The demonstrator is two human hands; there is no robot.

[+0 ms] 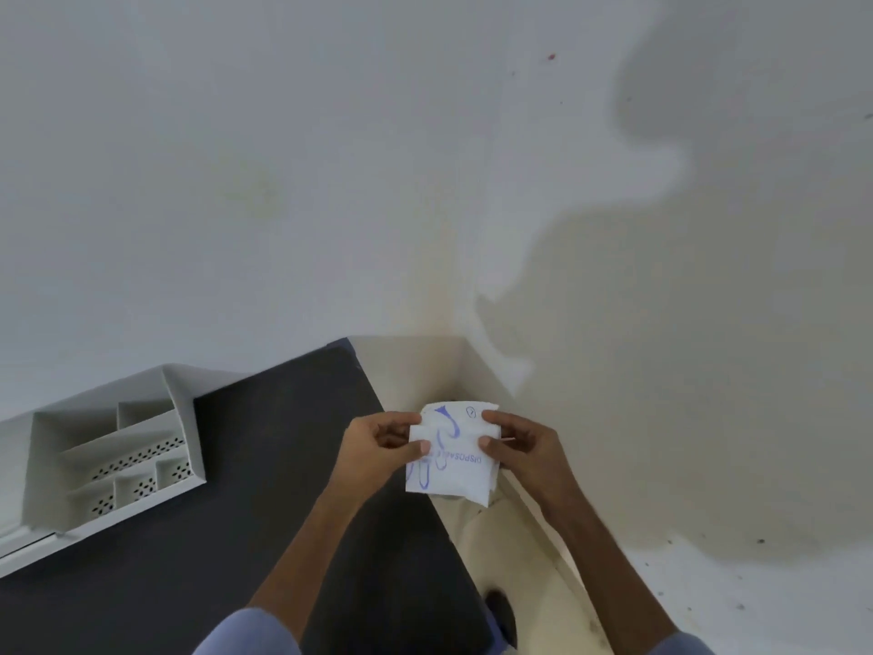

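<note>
A dark tabletop (236, 536) fills the near left, with a white perforated organizer (113, 465) at its left. Off its right edge, a blue-printed paper packet (456, 470) is pinched at opposite sides by the left hand (378, 453) and right hand (524, 449), fingers curled.

My remote feed shows 2 arms, uncovered from elbow to left hand (378, 449) and right hand (526, 449). A soft blue left sleeve (245, 631) and matching right sleeve (680, 647) cover the upper arms.
</note>
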